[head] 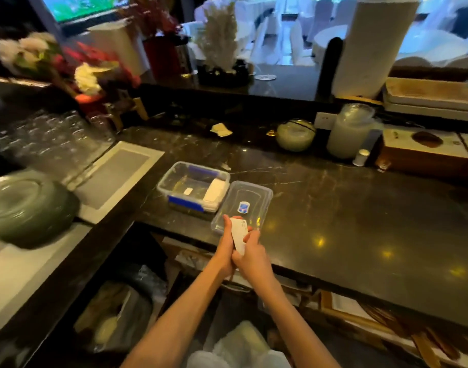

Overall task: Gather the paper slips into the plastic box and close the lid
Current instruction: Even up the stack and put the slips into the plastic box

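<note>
A clear plastic box with blue clips stands open on the dark marble counter. A stack of white slips leans against its right wall, and one small slip lies on its floor. The clear lid, with a blue sticker, lies flat just right of the box. At the counter's front edge, over the lid's near end, my left hand and my right hand press together around a bundle of white paper slips, which stands upright between them. A few more slips lie far back on the counter.
A round glass jar, a tall frosted jar and a wooden box line the back right. Glasses and a green plate sit at the left. Flowers and a paper roll stand on the raised ledge behind.
</note>
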`<state>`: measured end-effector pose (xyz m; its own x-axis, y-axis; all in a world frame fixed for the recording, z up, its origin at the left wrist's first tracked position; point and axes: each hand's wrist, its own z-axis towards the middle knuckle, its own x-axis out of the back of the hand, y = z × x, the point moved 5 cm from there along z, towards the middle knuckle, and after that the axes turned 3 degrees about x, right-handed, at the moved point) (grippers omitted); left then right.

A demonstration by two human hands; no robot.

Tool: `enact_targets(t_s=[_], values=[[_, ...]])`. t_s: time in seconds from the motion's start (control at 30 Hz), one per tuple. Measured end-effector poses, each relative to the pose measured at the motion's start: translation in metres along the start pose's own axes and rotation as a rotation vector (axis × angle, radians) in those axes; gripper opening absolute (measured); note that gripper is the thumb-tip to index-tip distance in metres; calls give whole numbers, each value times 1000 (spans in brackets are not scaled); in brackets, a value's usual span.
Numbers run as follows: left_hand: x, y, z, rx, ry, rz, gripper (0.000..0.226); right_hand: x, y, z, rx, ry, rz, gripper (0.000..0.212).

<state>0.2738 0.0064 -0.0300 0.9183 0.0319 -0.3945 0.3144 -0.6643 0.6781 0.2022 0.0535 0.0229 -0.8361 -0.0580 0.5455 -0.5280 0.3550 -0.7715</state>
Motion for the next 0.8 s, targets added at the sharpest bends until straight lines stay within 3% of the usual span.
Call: enact_targets(t_s=[0.17, 0.37, 0.53, 0.8], values=[[52, 35, -15, -37, 125, -22, 70, -41, -37, 12, 62, -160, -47, 59], [80, 53, -21, -40, 174, -36, 58, -67, -53, 26, 89, -204, -62, 59], [116, 71, -2, -59, 161, -4, 54, -93, -72, 50, 120, -225, -95, 40], [138, 148, 62, -79, 48, -43, 65, -112, -127, 122, 112, -148, -28, 38]])
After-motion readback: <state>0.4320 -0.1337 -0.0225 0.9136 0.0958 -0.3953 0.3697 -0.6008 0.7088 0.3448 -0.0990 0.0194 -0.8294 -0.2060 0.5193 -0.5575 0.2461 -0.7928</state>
